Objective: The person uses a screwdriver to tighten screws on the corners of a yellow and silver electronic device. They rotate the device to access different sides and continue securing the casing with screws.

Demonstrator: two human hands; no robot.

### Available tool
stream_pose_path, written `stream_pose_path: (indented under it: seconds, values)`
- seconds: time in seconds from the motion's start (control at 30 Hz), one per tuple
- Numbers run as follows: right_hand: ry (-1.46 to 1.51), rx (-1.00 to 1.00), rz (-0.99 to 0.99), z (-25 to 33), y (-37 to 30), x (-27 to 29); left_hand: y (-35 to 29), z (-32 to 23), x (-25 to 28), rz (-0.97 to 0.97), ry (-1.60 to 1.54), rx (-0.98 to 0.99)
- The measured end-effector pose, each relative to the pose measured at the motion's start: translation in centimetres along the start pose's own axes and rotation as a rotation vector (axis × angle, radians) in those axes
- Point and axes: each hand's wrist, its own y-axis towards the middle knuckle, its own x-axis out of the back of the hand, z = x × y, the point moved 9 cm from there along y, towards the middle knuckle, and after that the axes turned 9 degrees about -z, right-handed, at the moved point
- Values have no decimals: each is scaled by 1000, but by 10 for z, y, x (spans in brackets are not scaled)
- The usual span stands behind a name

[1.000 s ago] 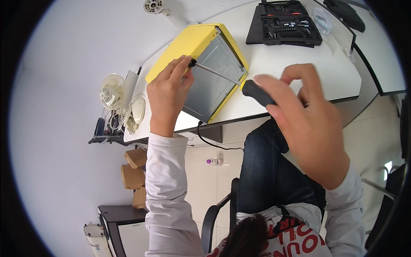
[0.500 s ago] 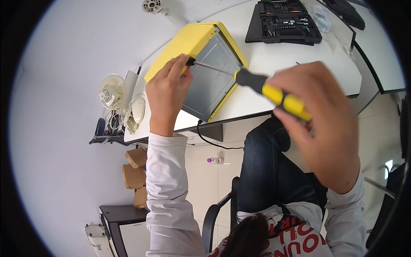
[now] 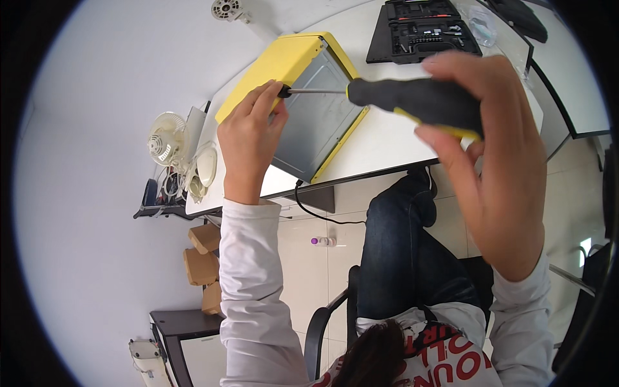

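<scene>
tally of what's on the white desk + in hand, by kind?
Hands: 2, left hand, right hand
Screwdriver: 1
Yellow case: 1
Black tool kit: 1
Fan: 1
Total: 6

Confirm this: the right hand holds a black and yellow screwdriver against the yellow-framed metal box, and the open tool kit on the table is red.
One error: the tool kit is black, not red, as the head view shows. The right hand does hold the black and yellow screwdriver against the yellow-framed metal box.
</scene>
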Motion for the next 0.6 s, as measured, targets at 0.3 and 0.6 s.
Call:
stream_pose_path:
  seconds: [0.3,0.6]
  values:
    - [-61,249,-45,22,16,0,4,2,-4,10,5,15]
    - [105,151,1,19,19,4,8,-3,-3,10,20,11]
